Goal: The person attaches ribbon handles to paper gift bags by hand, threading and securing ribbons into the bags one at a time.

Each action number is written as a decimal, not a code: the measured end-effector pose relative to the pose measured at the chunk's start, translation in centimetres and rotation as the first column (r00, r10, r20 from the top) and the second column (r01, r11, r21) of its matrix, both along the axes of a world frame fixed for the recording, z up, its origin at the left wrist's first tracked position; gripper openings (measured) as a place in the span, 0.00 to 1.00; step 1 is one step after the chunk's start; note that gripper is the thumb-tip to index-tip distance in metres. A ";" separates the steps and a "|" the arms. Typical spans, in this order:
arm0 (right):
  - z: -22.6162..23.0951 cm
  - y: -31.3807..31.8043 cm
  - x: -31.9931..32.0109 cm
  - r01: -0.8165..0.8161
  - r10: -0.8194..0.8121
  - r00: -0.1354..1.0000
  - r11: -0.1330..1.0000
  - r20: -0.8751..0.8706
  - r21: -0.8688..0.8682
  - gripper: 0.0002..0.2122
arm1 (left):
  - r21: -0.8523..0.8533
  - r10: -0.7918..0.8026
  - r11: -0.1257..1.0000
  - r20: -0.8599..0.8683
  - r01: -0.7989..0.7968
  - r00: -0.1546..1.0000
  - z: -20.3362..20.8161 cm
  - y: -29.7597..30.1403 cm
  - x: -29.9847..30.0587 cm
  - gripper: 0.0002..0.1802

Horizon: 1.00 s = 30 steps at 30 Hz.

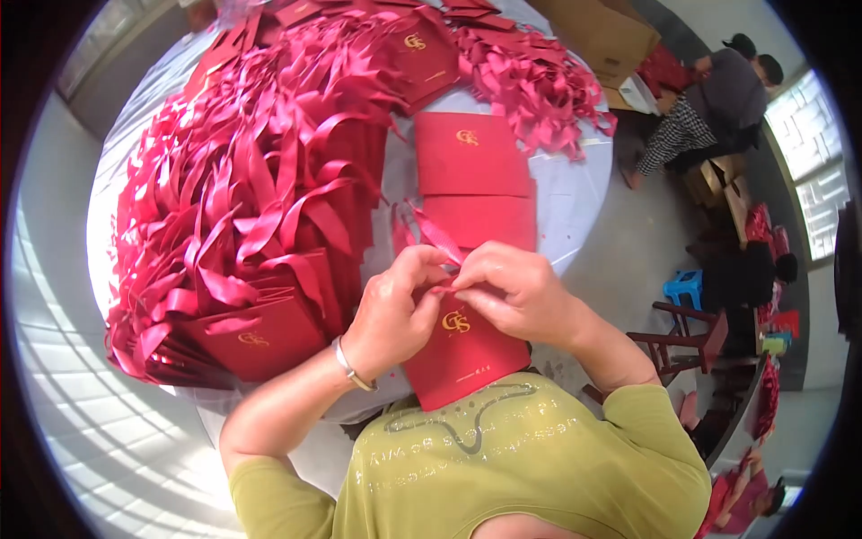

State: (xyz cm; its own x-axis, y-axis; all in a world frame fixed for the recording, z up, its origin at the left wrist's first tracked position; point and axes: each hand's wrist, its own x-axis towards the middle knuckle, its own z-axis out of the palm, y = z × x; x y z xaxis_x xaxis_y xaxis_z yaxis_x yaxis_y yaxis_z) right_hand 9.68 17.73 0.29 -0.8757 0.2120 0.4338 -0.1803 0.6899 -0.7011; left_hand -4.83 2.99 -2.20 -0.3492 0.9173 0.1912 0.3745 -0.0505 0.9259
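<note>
A red paper gift bag (469, 359) with a gold emblem lies against my front at the near edge of the table. At its top edge, my left hand (392, 301) and my right hand (519, 286) meet with fingertips pinched on a pink-red ribbon (437, 234). Loops of the ribbon stick up beyond my fingers. My fingers hide the spot where ribbon and bag come together. Just past my hands lie flat red bags (471, 162), overlapping one another.
A large heap of red bags with ribbon handles (256, 337) fills the table's left side. Loose ribbons (539, 85) are piled at the far right of the white-covered table (575, 202). A cardboard box (597, 40), blue stool (684, 287), wooden chair (687, 341) and other people are beyond.
</note>
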 end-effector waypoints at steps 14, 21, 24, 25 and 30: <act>0.6 3.4 0.5 -0.009 0.016 0.988 0.999 0.152 -0.044 0.06 | 0.074 0.085 0.995 -0.200 -0.072 0.976 0.2 -0.7 -0.5 0.10; 0.9 4.1 0.6 0.010 0.010 0.974 0.996 0.225 -0.088 0.06 | 0.054 0.063 0.997 -0.213 -0.053 0.975 0.2 -0.4 -0.9 0.11; 0.7 4.2 0.6 0.016 0.006 0.972 0.996 0.235 -0.090 0.05 | 0.076 0.065 0.996 -0.243 -0.048 0.968 0.1 -0.3 -1.0 0.13; 0.6 4.2 0.7 0.014 0.001 0.977 0.997 0.212 -0.072 0.05 | 0.122 0.081 0.991 -0.305 -0.045 0.949 0.1 -0.2 -0.9 0.15; 1.2 3.8 1.1 0.079 -0.033 0.948 0.988 0.316 -0.134 0.05 | 0.099 0.115 0.992 -0.416 -0.080 0.902 0.8 -0.6 -0.6 0.17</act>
State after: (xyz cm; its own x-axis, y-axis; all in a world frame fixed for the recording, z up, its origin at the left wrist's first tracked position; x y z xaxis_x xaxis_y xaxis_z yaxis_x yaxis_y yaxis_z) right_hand 10.77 21.55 1.44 -0.9472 0.3041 0.1020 0.0995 0.5808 -0.8080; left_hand -5.42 2.38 -1.45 -0.3079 0.8591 0.4089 0.7341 -0.0589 0.6765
